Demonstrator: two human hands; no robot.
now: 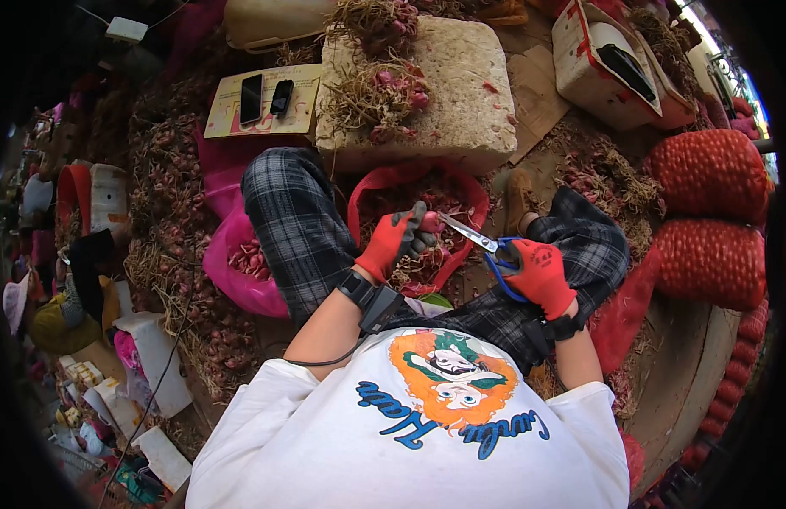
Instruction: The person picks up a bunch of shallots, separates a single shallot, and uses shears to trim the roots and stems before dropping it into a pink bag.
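Observation:
My left hand (394,239), in a red and grey glove, is closed on a small reddish-pink shallot (432,222). In my right hand (535,270), gloved in red, are scissors (473,237) with blue handles, their blades pointing left and reaching the shallot. Both hands are above a red-rimmed basket (475,197) that holds shallots and loose skins. Beyond it, bunches of shallots with dry stalks (380,97) lie on a pale foam block (469,81).
Left of the block, a board (304,93) bears a phone (251,99) and a small black device (282,97). A pink bag (227,267) of shallots lies left of my leg. Full red net sacks (707,263) stack at right; a foam box (571,64) stands upper right.

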